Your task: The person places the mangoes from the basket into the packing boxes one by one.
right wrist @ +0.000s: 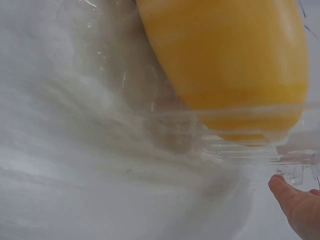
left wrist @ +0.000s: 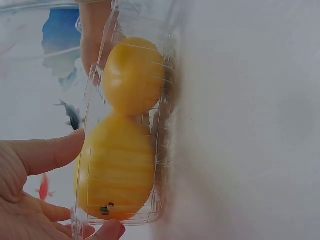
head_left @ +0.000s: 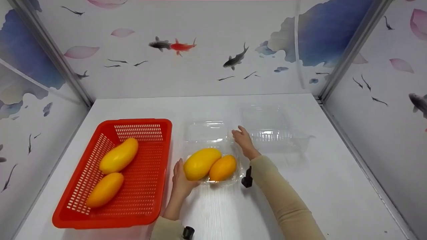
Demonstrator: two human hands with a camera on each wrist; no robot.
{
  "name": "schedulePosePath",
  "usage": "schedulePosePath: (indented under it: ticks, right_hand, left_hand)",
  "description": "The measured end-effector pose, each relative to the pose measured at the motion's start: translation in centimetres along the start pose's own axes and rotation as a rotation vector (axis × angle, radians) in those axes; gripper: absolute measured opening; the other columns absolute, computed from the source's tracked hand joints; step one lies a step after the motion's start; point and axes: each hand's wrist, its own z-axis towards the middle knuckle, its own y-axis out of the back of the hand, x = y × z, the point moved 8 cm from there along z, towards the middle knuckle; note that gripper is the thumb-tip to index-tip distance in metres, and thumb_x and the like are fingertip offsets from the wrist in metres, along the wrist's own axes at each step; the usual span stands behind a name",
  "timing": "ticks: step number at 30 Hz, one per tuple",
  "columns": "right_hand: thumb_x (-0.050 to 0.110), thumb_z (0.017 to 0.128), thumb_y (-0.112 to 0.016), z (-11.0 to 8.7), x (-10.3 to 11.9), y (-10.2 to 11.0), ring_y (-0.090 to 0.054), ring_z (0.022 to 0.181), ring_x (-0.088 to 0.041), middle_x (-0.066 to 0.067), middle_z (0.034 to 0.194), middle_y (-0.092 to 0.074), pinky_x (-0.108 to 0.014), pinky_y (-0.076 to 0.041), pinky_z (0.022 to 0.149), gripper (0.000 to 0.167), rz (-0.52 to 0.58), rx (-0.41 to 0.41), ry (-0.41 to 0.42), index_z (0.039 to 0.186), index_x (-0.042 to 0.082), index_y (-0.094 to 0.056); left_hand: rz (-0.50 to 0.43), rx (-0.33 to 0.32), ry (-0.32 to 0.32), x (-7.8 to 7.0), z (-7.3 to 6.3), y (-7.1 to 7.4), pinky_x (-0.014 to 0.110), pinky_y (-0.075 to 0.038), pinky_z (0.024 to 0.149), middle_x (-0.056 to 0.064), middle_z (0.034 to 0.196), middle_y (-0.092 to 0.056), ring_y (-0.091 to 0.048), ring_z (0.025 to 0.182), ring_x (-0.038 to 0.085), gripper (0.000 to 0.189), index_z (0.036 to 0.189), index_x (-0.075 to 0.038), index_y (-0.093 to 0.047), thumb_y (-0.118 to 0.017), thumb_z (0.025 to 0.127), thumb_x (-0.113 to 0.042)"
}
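Note:
Two yellow mangoes, a larger one and a smaller one, lie side by side in a clear plastic clamshell box, its lid folded back behind them. My left hand is at the box's left side, fingers and thumb spread. In the left wrist view, the thumb reaches the rim while other fingers are at the box's end. My right hand is by the box's right back corner, fingers extended; the right wrist view shows a fingertip close to the plastic edge.
A red plastic basket stands on the left with two mangoes, one at the back and one nearer. Another clear box lies open behind my right forearm. Printed walls bound the white table.

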Motion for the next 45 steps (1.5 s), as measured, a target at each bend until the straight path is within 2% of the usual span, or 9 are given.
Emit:
schedulePosePath:
  ticks: [6, 15, 22, 25, 30, 36, 38, 42, 45]
  right_hand:
    - [0.027, 0.096, -0.045, -0.6, 1.4, -0.1, -0.029, 0.133, -0.028, -0.017, 0.146, -0.027, -0.039, -0.023, 0.110, 0.063, 0.029, 0.010, 0.069, 0.146, 0.006, -0.012]
    - [0.027, 0.095, -0.046, -2.7, 4.2, 0.3, -0.028, 0.134, -0.025, -0.012, 0.147, -0.028, -0.042, -0.020, 0.111, 0.061, 0.015, -0.045, 0.157, 0.146, 0.011, -0.016]
    - [0.026, 0.096, -0.044, -5.4, 6.0, 0.5, -0.026, 0.135, -0.026, -0.012, 0.148, -0.026, -0.043, -0.023, 0.110, 0.059, -0.108, -0.004, 0.145, 0.146, 0.011, -0.016]
    - [0.025, 0.096, -0.045, -6.9, 6.4, 0.8, -0.027, 0.135, -0.029, -0.013, 0.147, -0.027, -0.045, -0.026, 0.108, 0.059, -0.195, 0.029, 0.167, 0.145, 0.011, -0.017]
    - [0.020, 0.096, -0.046, -9.3, 6.4, 1.3, -0.034, 0.130, -0.034, -0.019, 0.143, -0.032, -0.047, -0.029, 0.105, 0.052, -0.315, 0.085, 0.287, 0.142, 0.005, -0.027]
    - [0.013, 0.093, -0.051, -11.6, 5.1, 2.0, -0.049, 0.115, -0.034, -0.020, 0.133, -0.045, -0.047, -0.038, 0.099, 0.039, -0.392, 0.113, 0.388, 0.129, -0.001, -0.045]
    - [0.011, 0.092, -0.054, -12.1, 4.7, 2.3, -0.055, 0.105, -0.031, -0.019, 0.125, -0.051, -0.044, -0.044, 0.092, 0.035, -0.436, 0.093, 0.401, 0.124, -0.001, -0.051]
    - [0.008, 0.089, -0.056, -12.9, 3.3, 2.6, -0.057, 0.083, -0.023, -0.016, 0.107, -0.058, -0.033, -0.050, 0.075, 0.031, -0.517, 0.109, 0.348, 0.119, 0.000, -0.053]
    - [0.005, 0.090, -0.052, -13.4, 2.0, 2.5, -0.054, 0.072, -0.020, -0.019, 0.097, -0.058, -0.027, -0.049, 0.066, 0.031, -0.513, 0.168, 0.279, 0.121, -0.001, -0.051]
  left_hand:
    - [-0.035, -0.025, 0.032, 0.1, 0.2, -0.1, 0.053, -0.019, 0.107, 0.024, 0.145, -0.020, -0.024, 0.130, 0.041, 0.100, 0.145, -0.001, -0.013, -0.074, 0.066, 0.006]
    - [-0.053, -0.041, 0.036, 0.2, 0.3, -0.1, 0.051, -0.018, 0.108, 0.024, 0.146, -0.022, -0.024, 0.131, 0.040, 0.098, 0.145, -0.001, -0.013, -0.074, 0.067, 0.003]
    - [-0.067, -0.039, 0.068, 0.6, 0.3, -0.1, 0.051, -0.020, 0.108, 0.025, 0.144, -0.023, -0.025, 0.130, 0.040, 0.095, 0.144, 0.000, -0.012, -0.072, 0.071, 0.000]
    - [-0.088, -0.053, 0.080, 0.8, 0.4, 0.1, 0.051, -0.023, 0.107, 0.028, 0.142, -0.024, -0.028, 0.129, 0.041, 0.083, 0.144, 0.002, -0.013, -0.065, 0.079, -0.006]
    - [-0.128, -0.095, 0.102, 1.3, 0.2, 0.7, 0.054, -0.027, 0.104, 0.030, 0.136, -0.027, -0.033, 0.124, 0.043, 0.067, 0.143, 0.001, -0.015, -0.049, 0.091, -0.022]
    - [-0.193, -0.033, 0.148, 1.7, -0.2, 0.5, 0.060, -0.016, 0.105, 0.028, 0.144, -0.014, -0.017, 0.131, 0.042, 0.063, 0.144, -0.001, -0.010, -0.032, 0.097, -0.037]
    - [-0.198, -0.023, 0.151, 1.7, -0.3, 0.4, 0.059, -0.020, 0.105, 0.028, 0.144, -0.014, -0.019, 0.130, 0.041, 0.061, 0.144, 0.000, -0.011, -0.028, 0.098, -0.036]
    - [-0.272, -0.014, 0.196, 2.0, -0.4, 0.3, 0.045, -0.045, 0.088, 0.026, 0.134, -0.027, -0.043, 0.108, 0.038, 0.056, 0.143, -0.002, -0.016, -0.024, 0.097, -0.033]
    - [-0.340, -0.016, 0.234, 2.3, -0.6, 0.2, 0.032, -0.049, 0.068, 0.022, 0.128, -0.034, -0.052, 0.092, 0.034, 0.053, 0.142, -0.005, -0.018, -0.024, 0.096, -0.031]
